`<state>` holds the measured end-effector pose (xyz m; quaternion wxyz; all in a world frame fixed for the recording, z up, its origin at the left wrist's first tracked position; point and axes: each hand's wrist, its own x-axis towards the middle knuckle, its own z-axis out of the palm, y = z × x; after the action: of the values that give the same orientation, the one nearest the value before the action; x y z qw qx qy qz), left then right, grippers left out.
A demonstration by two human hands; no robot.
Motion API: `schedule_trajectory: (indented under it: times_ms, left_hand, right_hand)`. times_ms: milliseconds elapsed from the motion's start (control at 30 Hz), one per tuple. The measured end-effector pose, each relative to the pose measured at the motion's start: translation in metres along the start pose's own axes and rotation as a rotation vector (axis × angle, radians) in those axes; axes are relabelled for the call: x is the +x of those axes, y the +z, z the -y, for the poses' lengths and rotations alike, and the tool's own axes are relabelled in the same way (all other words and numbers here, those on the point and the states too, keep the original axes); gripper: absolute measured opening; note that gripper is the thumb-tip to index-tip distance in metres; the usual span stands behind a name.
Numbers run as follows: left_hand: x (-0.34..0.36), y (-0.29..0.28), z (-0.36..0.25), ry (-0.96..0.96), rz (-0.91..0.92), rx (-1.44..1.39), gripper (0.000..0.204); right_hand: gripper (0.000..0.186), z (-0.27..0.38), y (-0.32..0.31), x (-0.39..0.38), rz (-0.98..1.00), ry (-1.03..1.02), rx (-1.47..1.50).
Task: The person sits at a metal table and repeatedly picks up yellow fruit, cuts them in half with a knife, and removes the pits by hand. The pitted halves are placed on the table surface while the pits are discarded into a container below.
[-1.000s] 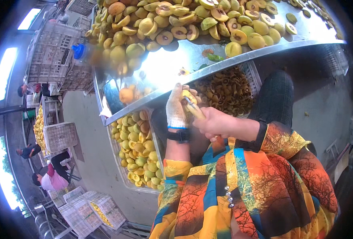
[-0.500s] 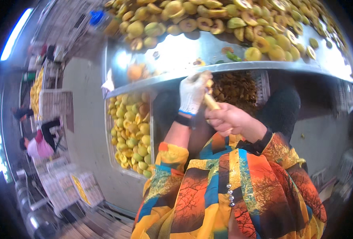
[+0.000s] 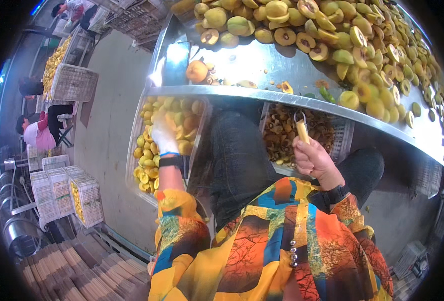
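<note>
My right hand [image 3: 314,159] is closed round the wooden handle of a pitting tool [image 3: 302,130], whose metal loop points up and away from me. It is over a crate of brown pits and scraps [image 3: 281,131] below the table edge. My left hand [image 3: 163,134], in a white glove, reaches over a white plastic crate [image 3: 130,173] filled with yellow peach halves [image 3: 144,161]. Its fingers are smeared by motion, so whether they hold anything cannot be told. On the metal table [image 3: 262,62] lies a large heap of halved peaches [image 3: 327,37], some showing brown centres.
An orange-coloured fruit [image 3: 197,71] sits near the table's left end, with small scraps beside it. Stacked crates [image 3: 64,193] stand on the floor [image 3: 112,120] at left. Farther off, a person in a pink top [image 3: 40,133] sits near crates of yellow fruit.
My hands were together at the table edge and have parted. The left moved left and down over the crate of peach halves; the right moved slightly right with the pitting tool, now pointing upward.
</note>
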<state>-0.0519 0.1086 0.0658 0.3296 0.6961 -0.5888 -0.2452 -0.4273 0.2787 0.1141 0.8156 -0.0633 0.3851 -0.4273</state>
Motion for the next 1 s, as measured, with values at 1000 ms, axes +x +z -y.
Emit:
schedule_trajectory:
  times_ms: [1000]
  left_hand:
    - [0.027, 0.023, -0.204, 0.622, -0.027, 0.068, 0.022]
  right_hand:
    - [0.023, 0.009, 0.026, -0.018, -0.251, -0.069, -0.811]
